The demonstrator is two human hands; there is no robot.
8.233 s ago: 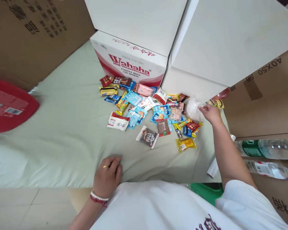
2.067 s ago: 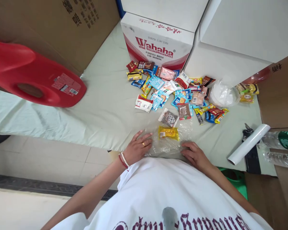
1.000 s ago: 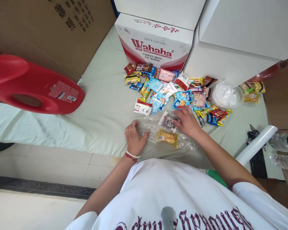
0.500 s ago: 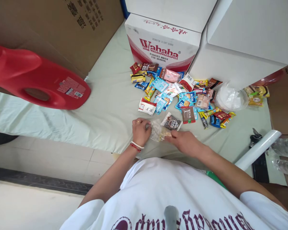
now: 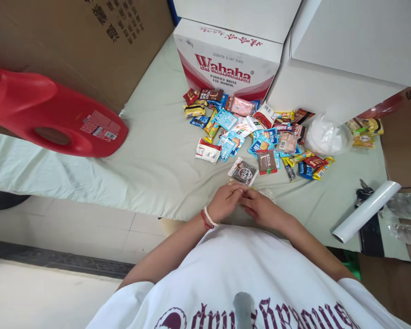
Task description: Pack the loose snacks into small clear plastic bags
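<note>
My left hand point(image 5: 226, 200), with a white beaded bracelet and a red one at the wrist, meets my right hand point(image 5: 262, 208) at the table's front edge. Both are closed, fingertips pinched together; what they pinch is mostly hidden. A crumpled clear plastic bag point(image 5: 267, 195) shows just beyond the right hand's knuckles; whether that hand grips it is unclear. Directly behind the fingers lies a dark snack packet with white edges point(image 5: 244, 172). Past it are a brown packet point(image 5: 267, 162), a white and red packet point(image 5: 208, 151) and a pile of blue snack sachets point(image 5: 229, 145).
A Wahaha carton point(image 5: 226, 64) stands behind the snacks. At the left lies a large red jug point(image 5: 65, 109). Toward the right are a clear round container with white plastic inside point(image 5: 329, 135), a white roll point(image 5: 366, 212), keys point(image 5: 365, 192) and clear bottles point(image 5: 402, 212).
My left hand has moved right to meet my right hand. The clear plastic, earlier stretched between both hands, now shows to the right, beyond my right hand.
</note>
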